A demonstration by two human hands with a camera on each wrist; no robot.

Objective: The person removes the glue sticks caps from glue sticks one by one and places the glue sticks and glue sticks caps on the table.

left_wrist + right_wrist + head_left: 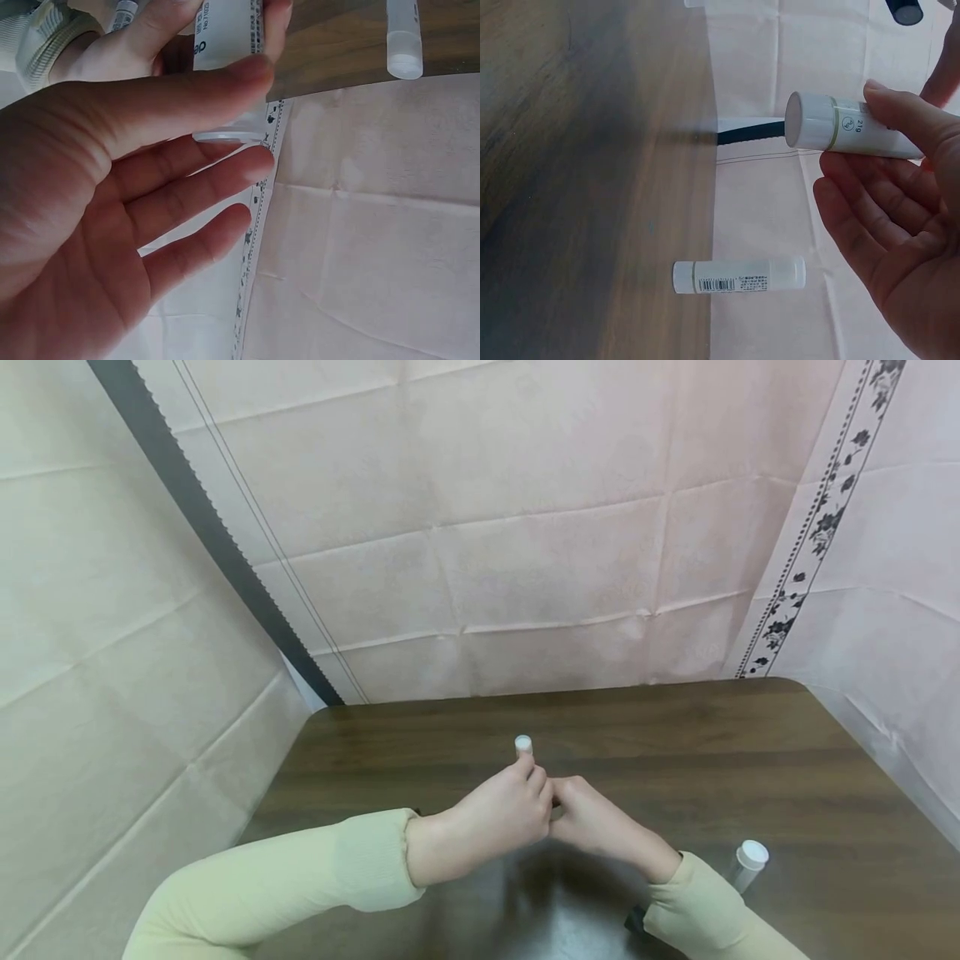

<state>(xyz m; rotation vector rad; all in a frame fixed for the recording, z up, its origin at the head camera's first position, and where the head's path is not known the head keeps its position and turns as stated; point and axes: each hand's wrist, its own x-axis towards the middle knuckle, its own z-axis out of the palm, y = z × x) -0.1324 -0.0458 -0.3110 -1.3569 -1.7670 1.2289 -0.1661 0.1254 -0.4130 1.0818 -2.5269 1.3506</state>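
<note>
Between the two hands is a white glue stick with printed text, its body [225,37] clear in the left wrist view and its end [806,120] in the right wrist view. The hands hide it in the head view. My left hand [498,810] pinches one end between thumb and fingers; its ring and little fingers extend away from the stick. With thumb above and fingers below, my right hand [600,822] grips the other part. A second glue stick [742,276] stands upright on the table just beyond the left hand. Another white-capped stick [750,857] stands beside the right forearm.
The dark wooden table [360,752] has rounded far corners. Pale creased cloth [540,568] hangs behind it and at both sides, with a dark strip on the left and a floral band on the right. A dark cylindrical object [906,11] shows at the right wrist view's top.
</note>
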